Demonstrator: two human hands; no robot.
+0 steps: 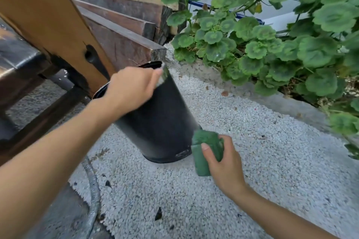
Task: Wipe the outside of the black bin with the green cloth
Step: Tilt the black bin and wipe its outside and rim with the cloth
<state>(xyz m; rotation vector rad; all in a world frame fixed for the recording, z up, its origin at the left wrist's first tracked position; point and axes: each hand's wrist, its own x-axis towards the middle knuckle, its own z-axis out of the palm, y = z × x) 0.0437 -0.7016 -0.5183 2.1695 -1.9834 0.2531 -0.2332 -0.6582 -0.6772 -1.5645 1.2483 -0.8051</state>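
Fig.: Your left hand [132, 87] grips the bin [157, 118] at its far rim, tipping the top toward the bench [19, 60] at left w/ the base on the gravel floor [252, 161], prob. to steady it and turn the near-right wall up for wiping. Your right hand [219, 159] is clenched on the cloth [206, 147], bunched into a pad, just beside the bin's lower right side; contact w/ the wall can't be told. A hose [93, 196] lies near left; plants [272, 35] far right.
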